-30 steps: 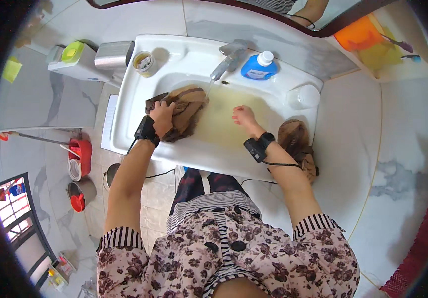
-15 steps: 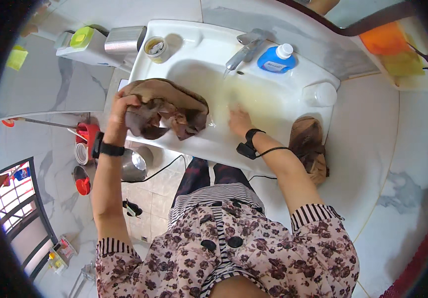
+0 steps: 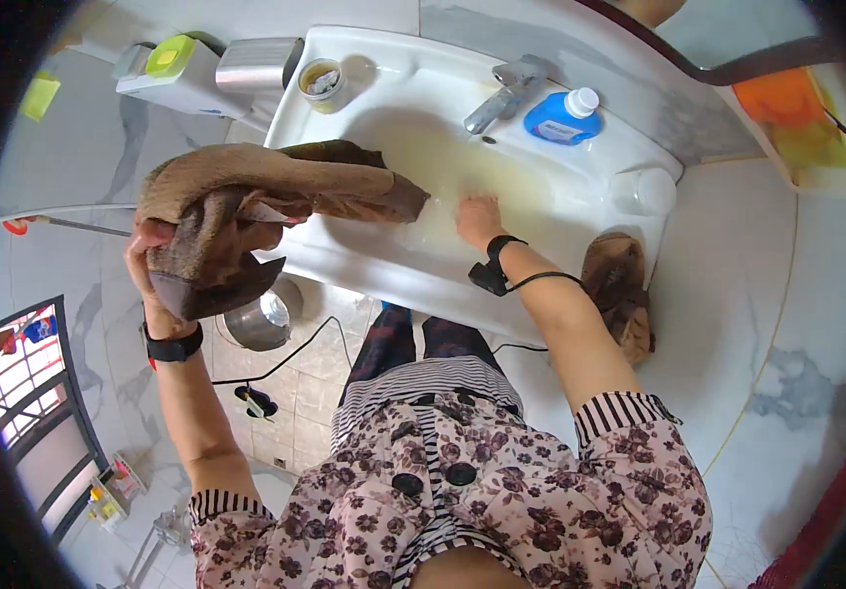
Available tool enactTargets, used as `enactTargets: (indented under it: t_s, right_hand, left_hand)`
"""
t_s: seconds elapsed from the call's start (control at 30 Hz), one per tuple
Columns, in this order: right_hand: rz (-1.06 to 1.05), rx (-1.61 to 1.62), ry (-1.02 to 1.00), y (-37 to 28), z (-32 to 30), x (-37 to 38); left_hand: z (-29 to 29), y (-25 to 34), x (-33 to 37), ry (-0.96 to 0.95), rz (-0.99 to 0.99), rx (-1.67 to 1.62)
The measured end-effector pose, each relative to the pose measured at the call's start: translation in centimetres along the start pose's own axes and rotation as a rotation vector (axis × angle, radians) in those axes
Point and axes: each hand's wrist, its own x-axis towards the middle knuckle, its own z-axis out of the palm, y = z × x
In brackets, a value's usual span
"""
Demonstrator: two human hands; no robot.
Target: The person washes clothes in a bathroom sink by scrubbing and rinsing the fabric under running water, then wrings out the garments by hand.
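My left hand (image 3: 151, 257) is closed on a bunched brown cloth (image 3: 217, 182) with fuzzy fabric and darker, smooth trim. The cloth is held up at the sink's left end, with one part stretching over the basin. My right hand (image 3: 480, 218) is low in the white sink (image 3: 394, 257), at cloudy yellowish water (image 3: 516, 182). Its fingertips are hidden there, and I cannot make out anything in it. Above the basin is a metal faucet (image 3: 503, 103), with no stream visible. A second brown fabric piece (image 3: 616, 290) lies over the sink's right edge, beside my right forearm.
Along the sink's back rim stand an open tub (image 3: 323, 86) and a blue bottle with a white cap (image 3: 565, 118). A white jar (image 3: 645, 191) sits at the right corner. Below on the floor is a metal bucket (image 3: 258, 319), near a black cable (image 3: 295, 351).
My left hand has drawn the brown cloth leftward and spread it longer. My right hand has shifted slightly, its fingers now less visible. The stream from the faucet no longer shows.
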Motion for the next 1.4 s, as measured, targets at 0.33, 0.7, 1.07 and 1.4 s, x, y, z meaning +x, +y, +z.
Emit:
enactTargets:
  t_s: [0.33,0.7,1.07,1.4]
  right_hand:
    - [0.072,0.215,0.238,1.8,-3.1,-0.3]
    - [-0.427,0.384,0.940,0.5,-21.4,1.9]
    - [-0.442,0.260,0.839,-0.5,-17.1,2.8]
    - [0.079,2.114,-0.608,-10.4,-14.6,1.3]
  left_hand:
    - [-2.3,4.6,1.7,-0.052,-0.069,-0.123]
    - [1.9,4.7,1.8,0.130,0.011,-0.182]
    - [8.7,4.7,-0.2,-0.063,0.001,-0.089]
    - [14.9,4.1,-2.5,-0.327,-0.100,0.066]
